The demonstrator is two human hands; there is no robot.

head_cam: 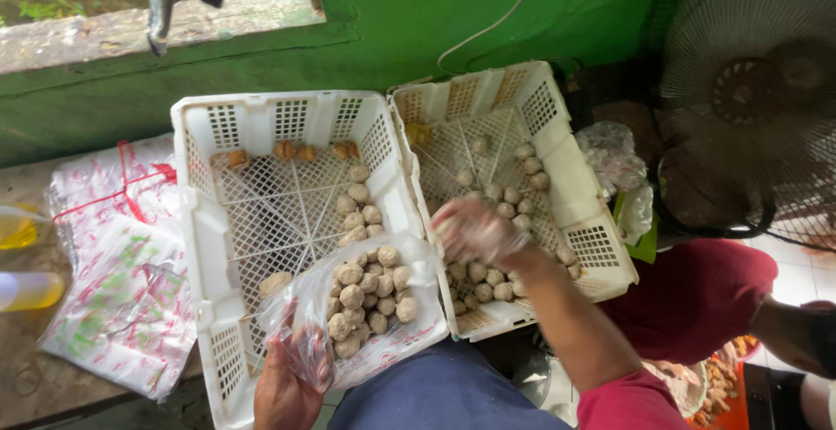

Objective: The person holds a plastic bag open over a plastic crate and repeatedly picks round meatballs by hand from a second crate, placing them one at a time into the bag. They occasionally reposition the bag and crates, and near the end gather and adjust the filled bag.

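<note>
Over the left white crate [202, 247], near its front right corner, lies a clear plastic bag [366, 308] part-filled with pale grey-beige meatballs [361, 295]. Bag is thin and glossy, with faint pink print along its lower edge; the balls inside are roundish, dull, slightly rough, heaped in a loose cluster. Bag's long axis runs on a slant, from the gathered end at lower left up to the wide end at upper right, toward the crate's right wall; I cannot tell for certain which end is the mouth.

Left hand [286, 391] pinches the crumpled lower-left end of the bag, fingers closed on the plastic, palm toward the body. Right hand [475, 231] is well apart from it, inside the right white crate [601, 247], blurred; fingers look cupped and coated pale, but whether they hold anything cannot be told.

Left crate also holds loose meatballs near its middle right and a few browner pieces [292, 151] along the back wall. Right crate, tilted, carries more balls [505, 204] scattered across its mesh floor. Printed plastic bags [122, 291] lie flat on the bench to the left. A fan [749, 99] stands at right, against the green wall [418, 21]. Another person's dark red garment [697, 299] shows at lower right.
</note>
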